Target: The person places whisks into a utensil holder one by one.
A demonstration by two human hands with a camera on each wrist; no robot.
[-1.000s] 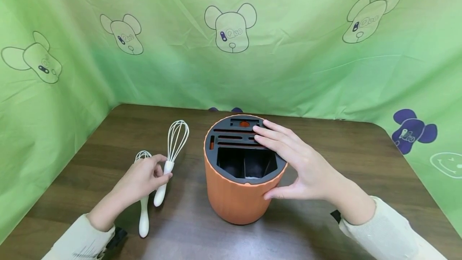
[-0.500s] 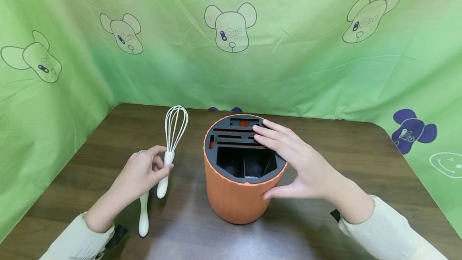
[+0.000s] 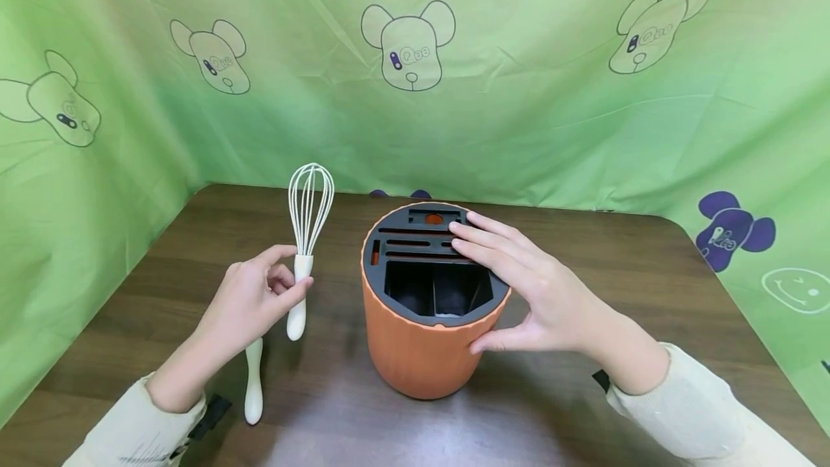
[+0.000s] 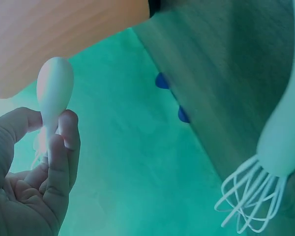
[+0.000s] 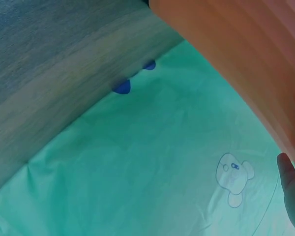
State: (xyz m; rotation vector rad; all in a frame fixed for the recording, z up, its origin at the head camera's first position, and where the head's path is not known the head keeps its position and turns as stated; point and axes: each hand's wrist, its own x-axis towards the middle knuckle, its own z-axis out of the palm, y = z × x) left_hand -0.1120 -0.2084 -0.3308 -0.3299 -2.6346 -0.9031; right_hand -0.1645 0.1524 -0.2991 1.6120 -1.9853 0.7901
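White whisk [image 3: 303, 264], green “Q…” backdrop [image 3: 519, 128]

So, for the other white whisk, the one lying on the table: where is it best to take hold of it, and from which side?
I would pinch the lying whisk by its handle, coming from above on the person's near side. The handle's thicker end points that way and is uncovered; the thin wire loops are at the far end, hidden behind the left hand in the head view.

2 cream sleeves [image 3: 694, 406] leave the hands [image 3: 243, 301] bare; dark lines [image 3: 144, 455] mark the left; black pieces [image 3: 211, 416] show beside the cuffs [image 3: 648, 389].
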